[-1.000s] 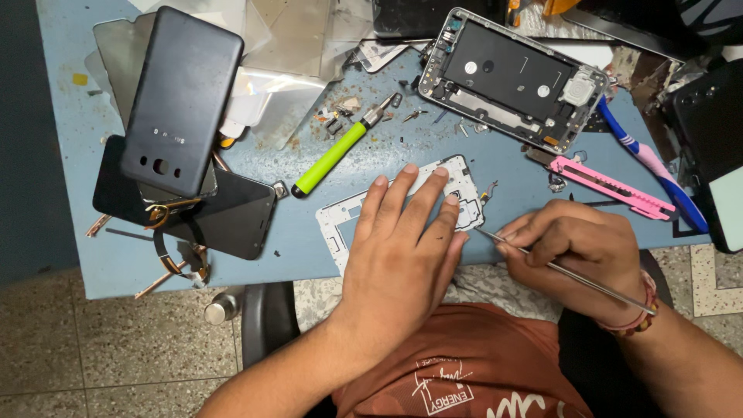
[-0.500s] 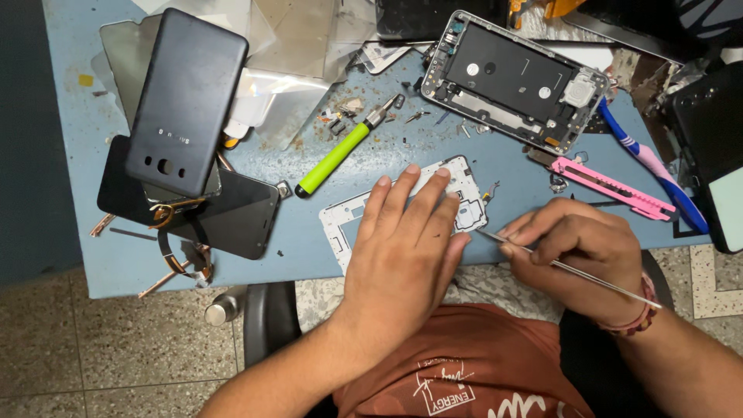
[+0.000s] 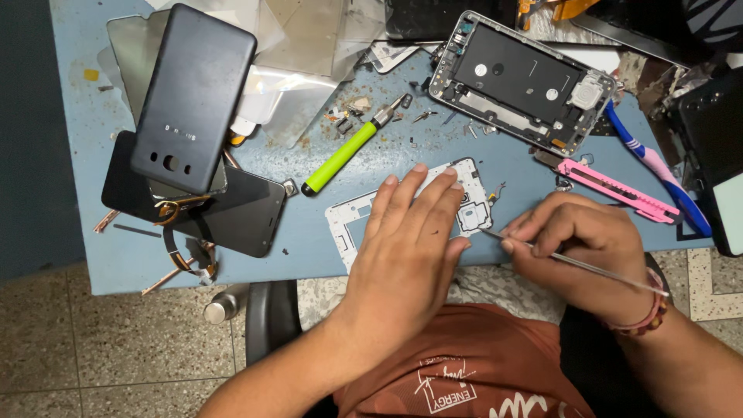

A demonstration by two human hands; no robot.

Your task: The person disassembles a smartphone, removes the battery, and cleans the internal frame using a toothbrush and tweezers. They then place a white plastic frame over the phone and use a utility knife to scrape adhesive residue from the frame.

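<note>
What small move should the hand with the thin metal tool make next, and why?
Probably nudge the tweezers a little further left, so the tip meets the corner of the white frame. The right hand pinches the tool with its tip right at that corner, while the left hand lies flat on the frame, pinning it to the blue table.

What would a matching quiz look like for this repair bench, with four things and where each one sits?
Things:
1 screwdriver
2 cutter
3 white frame
4 thin tool

Places:
A under the left hand
B in the right hand
C beside the toothbrush
D between the back cover and the open phone

Pairs: 1-D, 2-C, 3-A, 4-B
</note>
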